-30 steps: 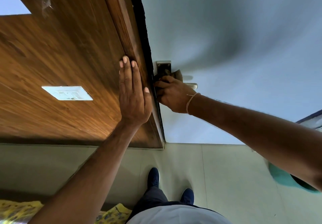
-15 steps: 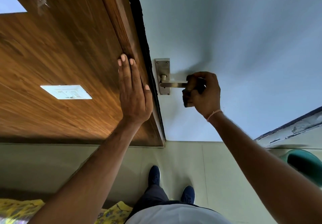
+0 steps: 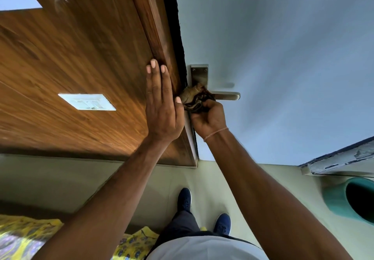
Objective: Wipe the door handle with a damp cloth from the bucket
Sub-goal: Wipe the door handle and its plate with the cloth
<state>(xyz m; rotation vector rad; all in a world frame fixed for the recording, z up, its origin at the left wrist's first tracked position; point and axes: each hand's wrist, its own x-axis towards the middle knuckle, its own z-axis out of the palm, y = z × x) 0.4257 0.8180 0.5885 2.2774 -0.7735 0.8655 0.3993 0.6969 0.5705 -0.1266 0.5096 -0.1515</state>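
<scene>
A metal door handle on its backplate sticks out from the pale blue door. My right hand grips a bunched brown patterned cloth and presses it on the inner end of the lever, beside the backplate. The lever's outer end shows bare to the right. My left hand lies flat, fingers together, against the brown wooden frame just left of the handle. A teal bucket lies at the right edge on the floor.
A white switch plate is set in the wooden panel at left. My dark blue shoes stand on the pale tiled floor below the door. Yellow patterned fabric fills the lower left corner. A chipped white ledge runs at right.
My right hand slid the cloth out along the lever to its outer end, then back in to the backplate end. My left hand stayed flat on the frame.
</scene>
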